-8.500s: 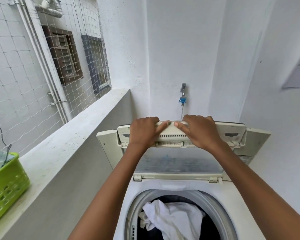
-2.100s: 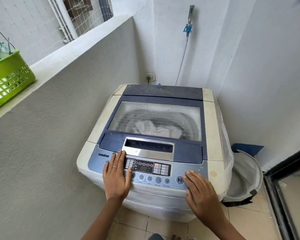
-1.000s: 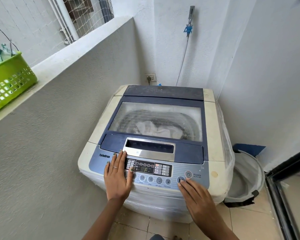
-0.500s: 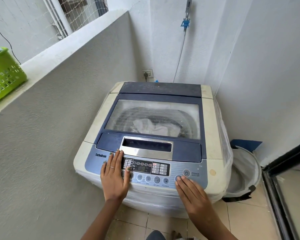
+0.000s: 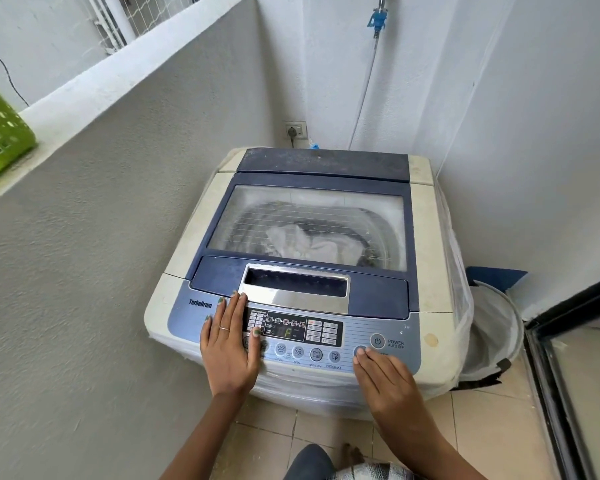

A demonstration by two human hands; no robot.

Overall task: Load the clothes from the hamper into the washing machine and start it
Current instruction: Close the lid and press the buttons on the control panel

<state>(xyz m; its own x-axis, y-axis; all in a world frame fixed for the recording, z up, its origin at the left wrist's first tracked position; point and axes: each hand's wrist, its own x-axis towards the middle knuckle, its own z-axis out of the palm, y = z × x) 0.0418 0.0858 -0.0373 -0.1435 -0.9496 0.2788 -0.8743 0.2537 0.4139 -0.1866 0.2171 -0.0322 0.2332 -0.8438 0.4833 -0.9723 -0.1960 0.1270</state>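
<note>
Head view: the washing machine [image 5: 302, 271] stands in the corner with its lid [image 5: 312, 233] down; white clothes [image 5: 312, 245] lie in the drum, seen through the clear lid. The left hand [image 5: 229, 344] lies flat, fingers straight, on the left of the control panel [image 5: 329, 336], holding nothing. The right hand [image 5: 388, 379] rests with straight fingers, one fingertip on a round button [image 5: 360, 350] below the power button. The white mesh hamper [image 5: 496, 334] stands just beside the machine's right side. A green basket [image 5: 0, 133] sits on the ledge [image 5: 118, 74].
</note>
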